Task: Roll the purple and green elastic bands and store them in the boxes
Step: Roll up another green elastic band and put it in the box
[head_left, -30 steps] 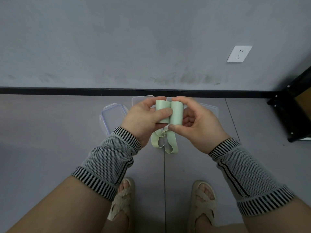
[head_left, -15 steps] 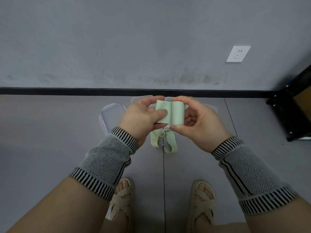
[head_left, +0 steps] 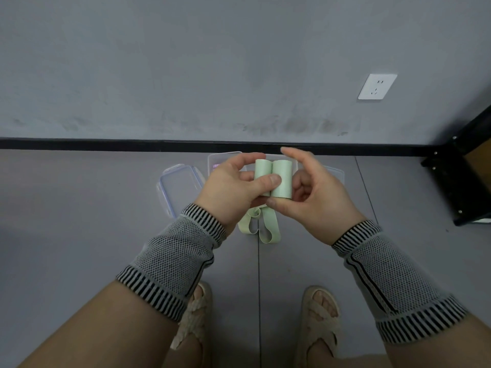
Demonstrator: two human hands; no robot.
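A pale green elastic band (head_left: 281,179), rolled into two side-by-side rolls, is held up above the floor. My left hand (head_left: 233,189) grips it, thumb pressed across the front of both rolls. My right hand (head_left: 316,197) holds the right roll from below with its thumb, its upper fingers lifted off and spread. More loose green band (head_left: 263,227) lies in loops on the floor under my hands. A clear box (head_left: 215,162) sits behind my hands, with a bit of purple band (head_left: 216,166) showing inside.
A clear lid with bluish clips (head_left: 178,187) lies on the floor to the left. Another clear box or lid (head_left: 336,173) peeks out right of my hands. A black furniture frame (head_left: 457,181) stands at the right, and my sandalled feet (head_left: 318,320) are below.
My right hand's upper fingers have lifted off the roll and spread. The left thumb has slid further right across both rolls. The band sits slightly higher and more tightly rolled.
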